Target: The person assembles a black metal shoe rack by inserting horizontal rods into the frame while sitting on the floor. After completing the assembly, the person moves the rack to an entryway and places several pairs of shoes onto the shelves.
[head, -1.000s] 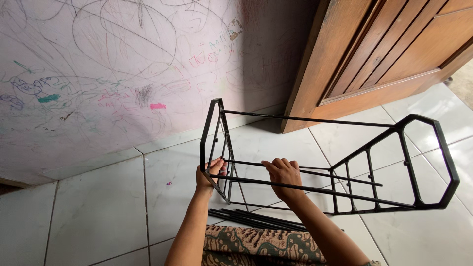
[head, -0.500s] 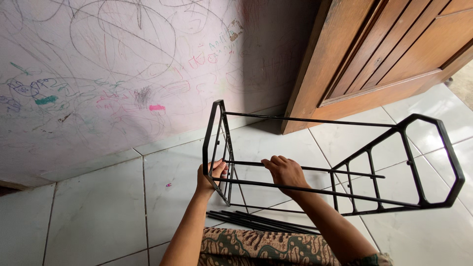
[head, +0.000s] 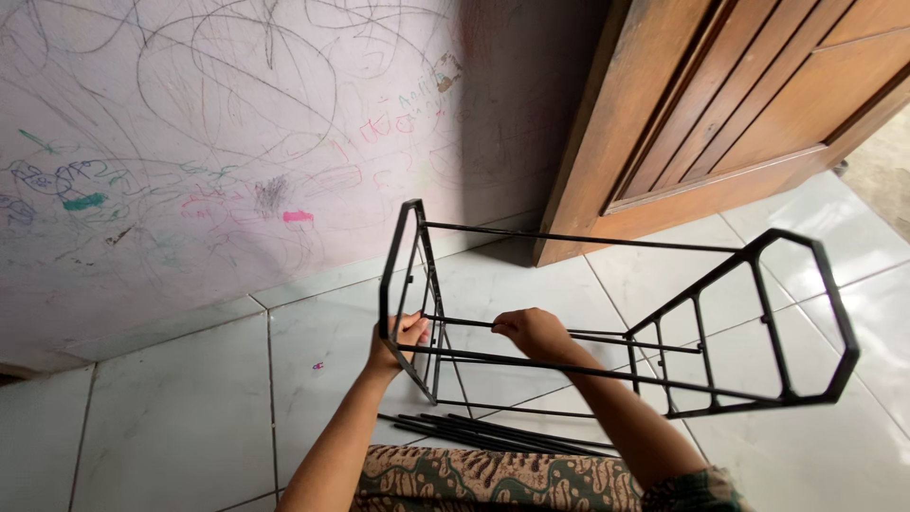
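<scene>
Between your two hands, in the head view, a black metal rack frame (head: 607, 313) lies on its side over the white tiled floor (head: 180, 408), its long rods running away to your right toward an octagonal end panel. Your left hand (head: 396, 343) is closed around the lower edge of the near end panel, thumb on the outer face, fingers curled behind the bar. Your right hand (head: 531, 332) is closed in a fist over one of the thin cross rods, just beside the left, knuckles up. Below both hands, close to your patterned cloth (head: 493, 479), a bundle of loose black rods (head: 493, 431) lies flat on the tiles. Beyond the hands rises a pale wall covered in scribbles (head: 190, 142), and up to the right stands a brown wooden door (head: 720, 104). The frame looks light for its bulk and stiff at the welded panels, but the long thin rods would likely flex and rattle, and painted metal can slide in a loose grip. Judging by that, the thicker end-panel bars are the steadier place for you to hold, one hand at each end.
</scene>
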